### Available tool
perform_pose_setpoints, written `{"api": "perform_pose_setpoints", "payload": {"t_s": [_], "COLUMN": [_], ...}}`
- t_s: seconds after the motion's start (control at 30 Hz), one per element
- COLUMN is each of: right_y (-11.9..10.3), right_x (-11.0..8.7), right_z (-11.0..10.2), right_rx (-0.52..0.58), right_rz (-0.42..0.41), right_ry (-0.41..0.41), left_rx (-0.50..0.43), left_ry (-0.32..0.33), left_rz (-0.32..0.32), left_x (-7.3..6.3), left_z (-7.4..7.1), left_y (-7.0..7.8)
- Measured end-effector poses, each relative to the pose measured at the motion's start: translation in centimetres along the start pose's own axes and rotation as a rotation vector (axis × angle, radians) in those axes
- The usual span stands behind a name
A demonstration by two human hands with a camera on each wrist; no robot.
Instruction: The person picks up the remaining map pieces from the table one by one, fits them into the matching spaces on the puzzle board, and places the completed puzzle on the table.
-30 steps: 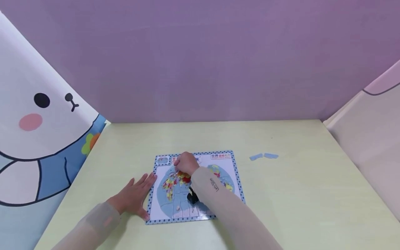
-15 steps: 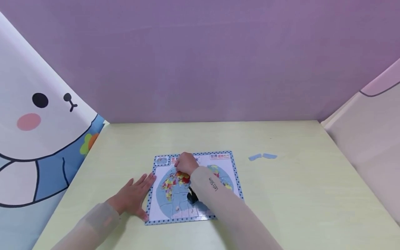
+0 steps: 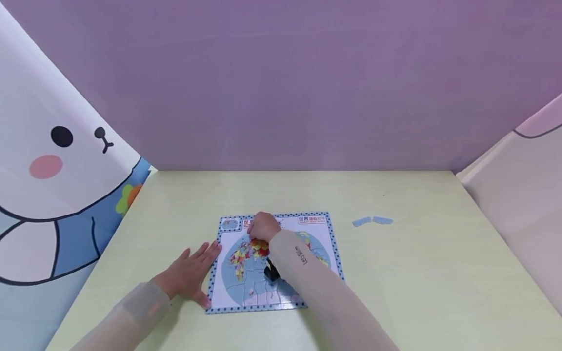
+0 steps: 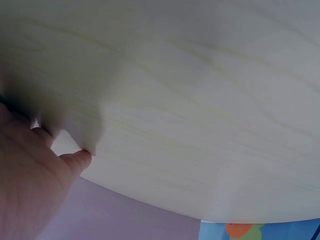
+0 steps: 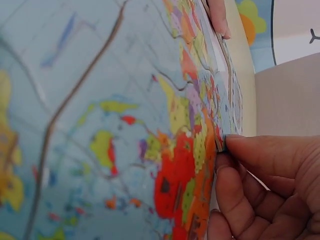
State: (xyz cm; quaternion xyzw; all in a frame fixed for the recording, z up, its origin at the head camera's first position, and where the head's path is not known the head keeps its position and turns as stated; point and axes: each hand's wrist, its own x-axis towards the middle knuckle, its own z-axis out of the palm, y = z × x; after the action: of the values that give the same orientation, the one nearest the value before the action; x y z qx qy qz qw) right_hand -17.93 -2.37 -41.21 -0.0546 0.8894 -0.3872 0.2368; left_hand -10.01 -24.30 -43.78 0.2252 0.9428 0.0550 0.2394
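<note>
A world-map jigsaw puzzle [image 3: 252, 287] with a dotted blue border lies flat on the table. At its left edge rests my left hand [image 3: 189, 273], fingers spread, fingertips and thumb right at the border. In the left wrist view part of the left hand [image 4: 32, 172] shows against the tabletop. My right hand [image 3: 264, 226] is over the upper middle of the map. The right wrist view has its thumb and curled index finger pinching a small puzzle piece [image 5: 221, 144] at the map's upper rim, mostly hidden by the fingers. The right forearm covers part of the map's right half.
Two loose blue puzzle pieces, one left [image 3: 362, 222] and one right [image 3: 383, 221], lie on the pale table [image 3: 421, 273] to the right of the puzzle. A purple wall [image 3: 303, 87] rises behind the table, and a cartoon-printed panel [image 3: 48, 209] borders it on the left.
The head view has shifted slightly. Both hands keep their places on the puzzle, with the right fingers still at the map's upper rim.
</note>
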Motion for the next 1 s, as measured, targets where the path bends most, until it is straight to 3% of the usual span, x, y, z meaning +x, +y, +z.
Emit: {"api": "perform_pose_setpoints", "payload": {"t_s": [0.17,0.47,1.0], "right_y": [-0.2,-0.3,0.1], "right_x": [-0.2,0.3,0.9], "right_z": [-0.1,-0.2,0.2], "right_rx": [-0.012,-0.147,-0.153], "right_rz": [-0.003,0.021,0.021], "right_ry": [-0.012,-0.013,-0.02], "left_rx": [-0.004,0.012,0.017], "left_ry": [0.005,0.0,-0.001], "left_rz": [0.005,0.01,-0.002], "left_x": [-0.1,0.1,0.1], "left_z": [0.0,0.0,0.1], "left_y": [0.0,-0.2,-0.2]}}
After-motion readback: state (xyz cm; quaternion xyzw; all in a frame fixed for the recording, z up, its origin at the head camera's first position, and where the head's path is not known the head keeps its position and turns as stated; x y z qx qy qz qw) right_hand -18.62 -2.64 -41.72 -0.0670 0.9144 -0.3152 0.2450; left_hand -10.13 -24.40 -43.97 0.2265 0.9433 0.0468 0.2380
